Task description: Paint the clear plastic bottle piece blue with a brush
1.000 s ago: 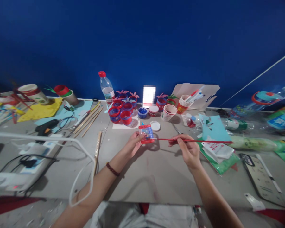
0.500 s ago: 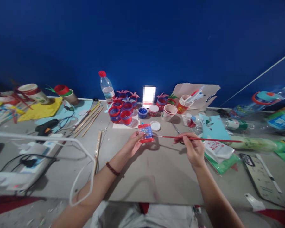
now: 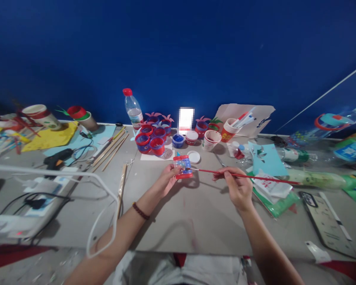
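My left hand [image 3: 166, 180] pinches a small clear plastic piece [image 3: 185, 162] painted with red edges and blue stripes, holding it just above the table. In my right hand [image 3: 239, 190], the fingers close round a long red paintbrush [image 3: 207, 171]. Its tip lies over the painted side of the piece; whether it touches cannot be told. Beyond my hands stand an open jar of blue paint [image 3: 178, 141], a white-topped jar [image 3: 192, 137] and a round white lid [image 3: 194, 157]. Several red and blue painted cups [image 3: 157, 147] cluster behind to the left.
A water bottle [image 3: 133, 111] and paper cup [image 3: 213, 140] stand toward the blue wall. At left lie wooden sticks [image 3: 111, 152], a glue gun [image 3: 58, 159] and a power strip [image 3: 47, 208] with a white cable. At right are plastic bottles and a phone [image 3: 326, 225].
My right hand has shifted slightly left, carrying the brush tip further over the painted piece. The brush's rear end sits a little lower. My left hand has hardly moved.
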A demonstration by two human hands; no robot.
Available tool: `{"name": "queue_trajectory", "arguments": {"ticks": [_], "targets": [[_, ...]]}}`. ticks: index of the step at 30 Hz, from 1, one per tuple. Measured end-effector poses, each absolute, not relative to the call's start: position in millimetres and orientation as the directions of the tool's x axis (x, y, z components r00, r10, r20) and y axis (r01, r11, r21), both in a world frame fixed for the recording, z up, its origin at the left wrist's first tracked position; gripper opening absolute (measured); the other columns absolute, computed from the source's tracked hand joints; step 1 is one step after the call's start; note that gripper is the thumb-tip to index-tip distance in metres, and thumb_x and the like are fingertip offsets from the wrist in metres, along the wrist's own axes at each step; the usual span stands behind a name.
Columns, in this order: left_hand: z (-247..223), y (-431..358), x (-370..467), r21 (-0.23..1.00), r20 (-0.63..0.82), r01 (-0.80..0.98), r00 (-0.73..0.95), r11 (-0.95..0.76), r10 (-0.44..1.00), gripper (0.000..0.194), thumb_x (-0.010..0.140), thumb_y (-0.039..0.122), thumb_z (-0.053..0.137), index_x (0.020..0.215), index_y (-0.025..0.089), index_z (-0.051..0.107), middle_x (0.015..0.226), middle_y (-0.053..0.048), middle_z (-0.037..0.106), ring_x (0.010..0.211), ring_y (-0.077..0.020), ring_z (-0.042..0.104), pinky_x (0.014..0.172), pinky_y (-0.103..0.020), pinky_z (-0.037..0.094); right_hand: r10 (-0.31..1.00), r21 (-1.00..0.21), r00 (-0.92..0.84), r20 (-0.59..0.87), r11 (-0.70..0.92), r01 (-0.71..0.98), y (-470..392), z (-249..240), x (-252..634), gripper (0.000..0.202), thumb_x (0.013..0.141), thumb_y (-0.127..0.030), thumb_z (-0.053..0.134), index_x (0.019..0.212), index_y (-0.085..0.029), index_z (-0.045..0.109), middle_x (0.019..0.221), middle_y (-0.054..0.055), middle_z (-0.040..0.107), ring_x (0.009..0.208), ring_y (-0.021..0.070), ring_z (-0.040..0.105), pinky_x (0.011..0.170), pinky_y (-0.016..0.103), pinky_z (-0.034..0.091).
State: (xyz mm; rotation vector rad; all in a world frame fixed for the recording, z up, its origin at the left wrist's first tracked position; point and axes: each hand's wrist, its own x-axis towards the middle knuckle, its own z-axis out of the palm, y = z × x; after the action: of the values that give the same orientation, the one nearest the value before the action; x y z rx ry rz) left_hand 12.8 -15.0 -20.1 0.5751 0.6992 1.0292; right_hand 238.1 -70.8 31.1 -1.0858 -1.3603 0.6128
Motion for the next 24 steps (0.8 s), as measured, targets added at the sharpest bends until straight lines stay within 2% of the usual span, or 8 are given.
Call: {"name": "queue_trajectory", "arguments": {"ticks": [7, 16, 20, 24], "targets": [[-20.3, -14.5, 12.9, 0.714, -0.253, -0.567, 0.339, 0.411, 0.906, 0.044, 0.068, 0.036, 0.089, 0.094, 0.015, 0.060, 0.096, -0.010, 0.076, 0.092, -0.0261, 0.073, 0.095, -0.046, 0.054, 0.871, -0.870, 0.126, 0.474, 0.441, 0.221, -72.1, 32.7, 238.3, 0.024, 0.094, -0.042, 0.060, 0.084, -0.021, 0.069, 0.072, 0.004, 0.075, 0.059, 0.0182, 0.072, 0.059, 0.032, 0.063], [-17.6, -15.1, 12.2, 0.715, -0.244, -0.565, 0.350, 0.412, 0.904, 0.047, 0.067, 0.038, 0.090, 0.095, 0.014, 0.061, 0.097, -0.011, 0.076, 0.092, -0.0267, 0.073, 0.096, -0.046, 0.054, 0.874, -0.892, 0.191, 0.447, 0.420, 0.166, -72.0, 27.5, 241.1, 0.022, 0.094, -0.040, 0.061, 0.086, -0.021, 0.069, 0.069, 0.003, 0.074, 0.058, 0.0190, 0.072, 0.057, 0.034, 0.063], [-17.4, -15.4, 12.6, 0.715, -0.239, -0.562, 0.361, 0.415, 0.901, 0.045, 0.069, 0.037, 0.089, 0.093, 0.014, 0.059, 0.099, -0.010, 0.075, 0.094, -0.0272, 0.073, 0.098, -0.048, 0.053, 0.909, -0.920, 0.166, 0.383, 0.359, 0.156, -71.6, 28.9, 237.9, 0.025, 0.093, -0.044, 0.062, 0.086, -0.021, 0.068, 0.070, 0.005, 0.075, 0.058, 0.0196, 0.072, 0.058, 0.035, 0.064], [-17.9, -15.6, 13.4, 0.717, -0.246, -0.562, 0.349, 0.412, 0.904, 0.043, 0.068, 0.034, 0.089, 0.091, 0.015, 0.058, 0.100, -0.010, 0.075, 0.095, -0.0260, 0.073, 0.096, -0.047, 0.054, 0.909, -0.910, 0.142, 0.392, 0.361, 0.201, -71.3, 32.8, 234.4, 0.028, 0.093, -0.047, 0.061, 0.085, -0.021, 0.068, 0.069, 0.005, 0.075, 0.057, 0.0194, 0.072, 0.057, 0.034, 0.064]]}}
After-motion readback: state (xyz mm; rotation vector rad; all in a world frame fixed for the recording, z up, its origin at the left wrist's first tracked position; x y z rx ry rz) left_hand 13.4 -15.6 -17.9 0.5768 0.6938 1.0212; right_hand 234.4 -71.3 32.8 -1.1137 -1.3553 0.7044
